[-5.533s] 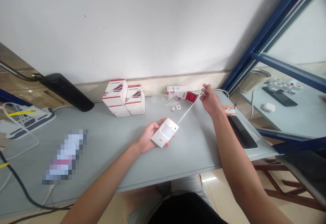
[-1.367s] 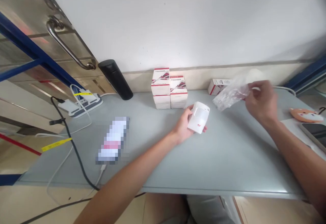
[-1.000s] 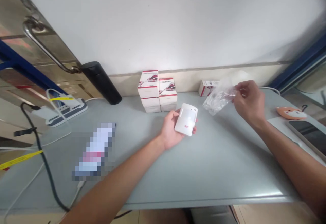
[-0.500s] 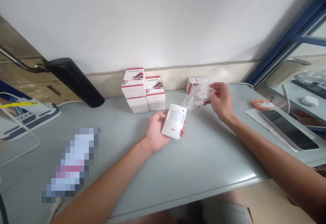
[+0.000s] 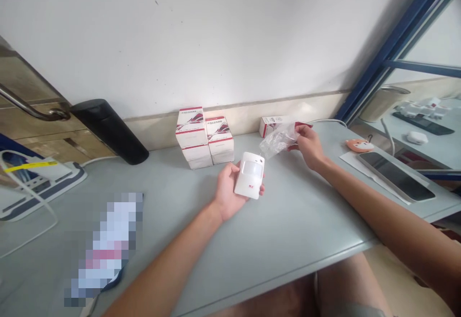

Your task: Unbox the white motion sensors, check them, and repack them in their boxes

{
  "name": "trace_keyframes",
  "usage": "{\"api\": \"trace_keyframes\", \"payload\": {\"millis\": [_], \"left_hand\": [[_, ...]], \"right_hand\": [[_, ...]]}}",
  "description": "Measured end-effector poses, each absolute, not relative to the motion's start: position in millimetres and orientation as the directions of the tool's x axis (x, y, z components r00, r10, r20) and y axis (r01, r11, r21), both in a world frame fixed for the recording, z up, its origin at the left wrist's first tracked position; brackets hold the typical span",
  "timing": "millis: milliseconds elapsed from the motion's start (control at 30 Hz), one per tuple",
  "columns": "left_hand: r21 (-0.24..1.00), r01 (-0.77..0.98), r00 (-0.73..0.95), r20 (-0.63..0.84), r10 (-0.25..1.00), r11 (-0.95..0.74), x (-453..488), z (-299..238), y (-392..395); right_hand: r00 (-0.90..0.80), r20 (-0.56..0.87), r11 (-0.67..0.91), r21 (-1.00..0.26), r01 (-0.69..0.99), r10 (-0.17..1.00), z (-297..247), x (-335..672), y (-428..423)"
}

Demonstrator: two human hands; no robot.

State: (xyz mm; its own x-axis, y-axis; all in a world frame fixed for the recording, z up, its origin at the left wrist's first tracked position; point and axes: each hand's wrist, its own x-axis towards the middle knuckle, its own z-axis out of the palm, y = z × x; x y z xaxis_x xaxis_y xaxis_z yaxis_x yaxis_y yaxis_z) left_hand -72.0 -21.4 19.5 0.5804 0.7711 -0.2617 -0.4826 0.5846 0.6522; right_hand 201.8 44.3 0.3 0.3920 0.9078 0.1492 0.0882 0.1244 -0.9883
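across left fingers (image 5: 262,189), white device (image 5: 249,176); grip beneath hard to tell

this side of the white sensor (image 5: 249,176), a hand could pass over the desk (image 5: 284,233). left of it, the left hand (image 5: 227,192) blocks; beyond it, boxes (image 5: 205,139) to the left and a plastic bag (image 5: 278,140) to the right obstruct.

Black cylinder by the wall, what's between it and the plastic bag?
In the head view, the stacked boxes stand between the black cylinder and the bag in the right hand.
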Motion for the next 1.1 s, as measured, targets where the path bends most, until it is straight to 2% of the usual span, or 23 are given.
{"api": "trace_keyframes", "payload": {"millis": [100, 300, 633, 800, 1000, 1100], "left_hand": [[0.670, -0.444, 0.622, -0.248, 0.743, 0.595, -73, 17, -21], [0.661, -0.446, 0.643, -0.232, 0.730, 0.603, -74, 19, -20], [0.706, -0.449, 0.601, -0.216, 0.770, 0.548, -73, 19, -23], [0.732, -0.417, 0.622, -0.202, 0.756, 0.538, -73, 17, -23], [0.740, -0.456, 0.575, -0.179, 0.798, 0.495, -72, 17, -26], [0.736, -0.478, 0.526, -0.198, 0.827, 0.480, -71, 18, -27]], "right_hand": [[0.344, 0.130, 0.111, -0.991, 0.076, 0.930, -1, 196, 42], [0.127, 0.021, 0.019, -1.000, 0.020, 0.992, -4, 192, 38], [0.065, -0.068, -0.066, -0.997, -0.040, 0.996, -1, 197, 39], [0.045, 0.018, 0.013, -0.995, 0.100, 0.999, 3, 190, 33], [0.069, 0.104, 0.083, -0.963, 0.257, 0.992, -1, 180, 25], [0.108, 0.265, 0.205, -0.900, 0.385, 0.958, -5, 183, 29]]}}
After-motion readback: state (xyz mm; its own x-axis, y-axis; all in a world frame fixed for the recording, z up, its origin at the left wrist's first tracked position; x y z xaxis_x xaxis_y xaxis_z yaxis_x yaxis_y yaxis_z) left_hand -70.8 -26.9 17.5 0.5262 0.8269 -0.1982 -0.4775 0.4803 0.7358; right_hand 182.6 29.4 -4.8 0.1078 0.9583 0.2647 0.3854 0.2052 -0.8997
